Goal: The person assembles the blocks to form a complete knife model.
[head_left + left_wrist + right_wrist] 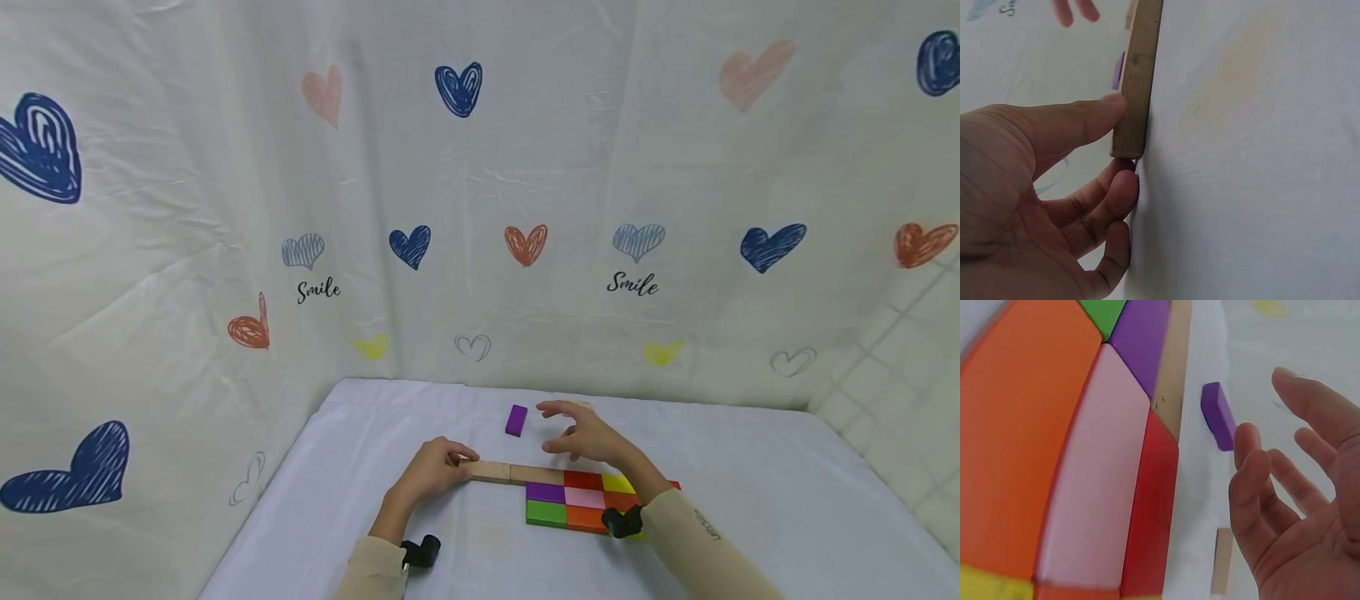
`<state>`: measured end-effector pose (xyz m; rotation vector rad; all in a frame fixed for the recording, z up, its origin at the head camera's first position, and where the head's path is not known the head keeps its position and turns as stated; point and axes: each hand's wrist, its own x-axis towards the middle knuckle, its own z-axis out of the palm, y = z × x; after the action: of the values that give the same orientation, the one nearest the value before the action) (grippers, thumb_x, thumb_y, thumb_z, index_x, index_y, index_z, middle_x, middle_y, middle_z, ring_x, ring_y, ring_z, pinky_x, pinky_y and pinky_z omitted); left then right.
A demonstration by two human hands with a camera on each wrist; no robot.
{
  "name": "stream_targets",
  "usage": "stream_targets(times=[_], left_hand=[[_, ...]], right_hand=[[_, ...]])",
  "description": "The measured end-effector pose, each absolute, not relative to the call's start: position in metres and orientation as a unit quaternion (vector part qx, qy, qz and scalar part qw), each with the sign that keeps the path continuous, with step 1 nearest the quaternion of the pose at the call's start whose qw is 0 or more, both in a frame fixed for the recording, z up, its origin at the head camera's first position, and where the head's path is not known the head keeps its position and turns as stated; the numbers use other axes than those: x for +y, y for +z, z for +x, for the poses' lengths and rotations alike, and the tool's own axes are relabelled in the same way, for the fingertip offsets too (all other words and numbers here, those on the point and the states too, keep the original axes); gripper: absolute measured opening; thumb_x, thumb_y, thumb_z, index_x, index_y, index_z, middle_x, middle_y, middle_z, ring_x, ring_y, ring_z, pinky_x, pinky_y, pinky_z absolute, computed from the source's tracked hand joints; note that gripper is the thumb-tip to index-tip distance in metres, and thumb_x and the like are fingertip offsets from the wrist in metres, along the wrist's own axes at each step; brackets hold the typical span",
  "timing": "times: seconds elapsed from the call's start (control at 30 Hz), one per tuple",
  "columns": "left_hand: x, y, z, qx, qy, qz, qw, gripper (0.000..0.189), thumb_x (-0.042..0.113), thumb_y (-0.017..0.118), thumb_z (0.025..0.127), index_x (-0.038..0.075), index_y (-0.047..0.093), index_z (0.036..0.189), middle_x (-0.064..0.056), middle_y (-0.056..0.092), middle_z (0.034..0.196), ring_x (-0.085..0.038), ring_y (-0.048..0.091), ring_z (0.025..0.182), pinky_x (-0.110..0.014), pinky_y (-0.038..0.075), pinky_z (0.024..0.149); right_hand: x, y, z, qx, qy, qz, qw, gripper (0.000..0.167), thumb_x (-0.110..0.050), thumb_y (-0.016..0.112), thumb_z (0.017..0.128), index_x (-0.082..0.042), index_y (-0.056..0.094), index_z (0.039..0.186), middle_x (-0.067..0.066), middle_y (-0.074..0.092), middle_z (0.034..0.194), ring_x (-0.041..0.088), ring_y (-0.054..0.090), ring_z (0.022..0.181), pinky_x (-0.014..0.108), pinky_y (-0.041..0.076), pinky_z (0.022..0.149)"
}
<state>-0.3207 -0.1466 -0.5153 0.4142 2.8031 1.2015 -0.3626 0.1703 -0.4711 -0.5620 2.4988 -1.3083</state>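
My left hand (435,468) holds the left end of a plain wooden block (490,472), thumb on one side and fingertips at the end face, as the left wrist view (1136,87) shows. A second plain wooden block (536,475) adjoins it end to end and meets a red block (582,480). Over the table behind the coloured blocks, my right hand (592,437) hovers with fingers spread and loosely bent, holding nothing. Left of its fingertips lies a loose purple block (516,420). Another plain block (1222,561) lies near the right hand, mostly hidden in the head view.
Flat rows of green (546,512), orange, pink (584,497), purple and yellow blocks lie together on the white-covered table (300,517). The right forearm covers part of them. A white curtain (480,167) printed with hearts hangs behind the table.
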Motion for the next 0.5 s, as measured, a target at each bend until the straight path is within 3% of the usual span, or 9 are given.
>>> stream_targets(times=[0.5], left_hand=[[-0.147,-0.518,-0.323,0.912,0.387,0.132,0.038,0.02,0.013,0.079,0.087,0.022,0.081,0.105,-0.001,0.061,0.092,-0.015,0.053,0.083,-0.029,0.044,0.069]], right_hand=[[0.131,-0.49,-0.39,0.883,-0.434,-0.124,0.127,0.066,-0.017,0.082,0.086,-0.019,0.053,0.146,0.016,0.045,0.151,0.022,0.061,0.081,0.033,0.059,0.071]])
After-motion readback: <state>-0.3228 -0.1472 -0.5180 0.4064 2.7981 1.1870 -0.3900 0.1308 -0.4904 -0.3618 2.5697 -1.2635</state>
